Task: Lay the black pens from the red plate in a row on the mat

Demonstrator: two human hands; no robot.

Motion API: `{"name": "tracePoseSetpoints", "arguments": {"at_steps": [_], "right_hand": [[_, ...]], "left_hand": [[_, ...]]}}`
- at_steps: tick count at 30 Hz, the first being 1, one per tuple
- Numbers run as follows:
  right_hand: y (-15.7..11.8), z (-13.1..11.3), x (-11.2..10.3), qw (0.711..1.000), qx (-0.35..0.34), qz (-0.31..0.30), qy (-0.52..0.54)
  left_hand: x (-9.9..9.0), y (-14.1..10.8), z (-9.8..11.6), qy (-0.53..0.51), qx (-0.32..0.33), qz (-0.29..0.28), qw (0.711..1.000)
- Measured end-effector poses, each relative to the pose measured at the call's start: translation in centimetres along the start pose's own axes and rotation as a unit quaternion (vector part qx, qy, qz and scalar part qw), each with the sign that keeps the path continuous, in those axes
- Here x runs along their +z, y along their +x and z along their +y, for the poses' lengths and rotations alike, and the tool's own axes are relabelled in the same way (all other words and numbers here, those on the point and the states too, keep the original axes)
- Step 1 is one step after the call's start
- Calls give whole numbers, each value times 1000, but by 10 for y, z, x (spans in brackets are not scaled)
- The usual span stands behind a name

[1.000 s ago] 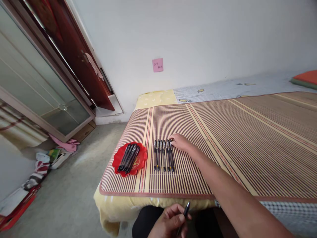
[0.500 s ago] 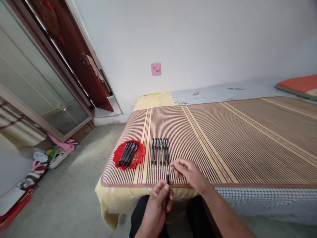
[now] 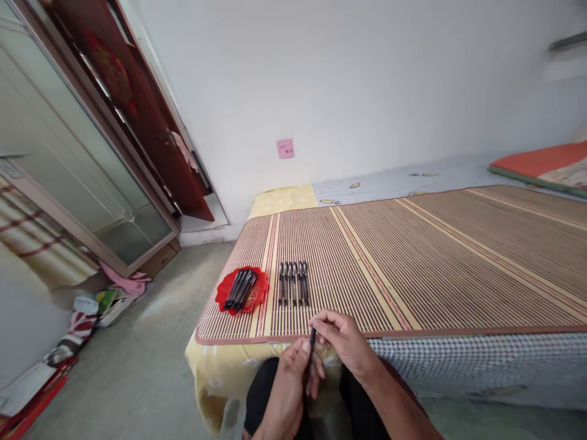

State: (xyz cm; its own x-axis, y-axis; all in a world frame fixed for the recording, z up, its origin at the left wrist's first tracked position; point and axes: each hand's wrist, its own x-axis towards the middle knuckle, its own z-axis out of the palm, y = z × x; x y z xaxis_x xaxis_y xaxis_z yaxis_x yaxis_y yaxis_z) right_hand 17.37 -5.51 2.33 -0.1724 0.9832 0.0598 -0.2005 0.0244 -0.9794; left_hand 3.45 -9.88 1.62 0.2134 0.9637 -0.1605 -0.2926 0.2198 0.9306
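Note:
My left hand (image 3: 290,376) is closed around the lower part of a black pen (image 3: 312,337), held upright just past the bed's front edge. The fingertips of my right hand (image 3: 345,343) pinch the pen's upper end, so its tip is hidden. Beyond my hands, several black-capped pens (image 3: 294,285) lie side by side in a neat row on the striped mat (image 3: 371,250). To their left sits a red scalloped plate (image 3: 263,292) with several dark pens (image 3: 240,289) heaped on it.
The mat covers a bed with a yellow and blue checked sheet (image 3: 284,197). A pink note (image 3: 285,148) is stuck on the wall behind. Folded orange bedding (image 3: 541,160) lies at the far right. Clothes and other items (image 3: 68,336) lie along the floor at left.
My right hand has moved left and closed on the upper end of the pen, covering its silvery tip. The view has shifted slightly; the row and plate look unchanged.

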Motion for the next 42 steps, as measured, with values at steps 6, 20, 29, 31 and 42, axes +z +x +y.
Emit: {"name": "tracePoseSetpoints", "arguments": {"at_steps": [6,20,29,31,42], "right_hand": [[-6,8,-6,1000,-16,7,-14],[-14,20,-15,998,13,-62,30],[-14,21,-16,978,58,-71,188],[-14,19,-17,972,65,-64,219],[-4,-1,-36,981,17,83,175]], "left_hand": [[5,-4,-1,-3,21,12,1000],[3,-5,-7,-21,-24,12,999],[-2,-8,0,-89,-123,-78,985],[-4,-8,-3,-118,-147,-100,977],[-1,-14,-4,-73,-128,-104,984]]}}
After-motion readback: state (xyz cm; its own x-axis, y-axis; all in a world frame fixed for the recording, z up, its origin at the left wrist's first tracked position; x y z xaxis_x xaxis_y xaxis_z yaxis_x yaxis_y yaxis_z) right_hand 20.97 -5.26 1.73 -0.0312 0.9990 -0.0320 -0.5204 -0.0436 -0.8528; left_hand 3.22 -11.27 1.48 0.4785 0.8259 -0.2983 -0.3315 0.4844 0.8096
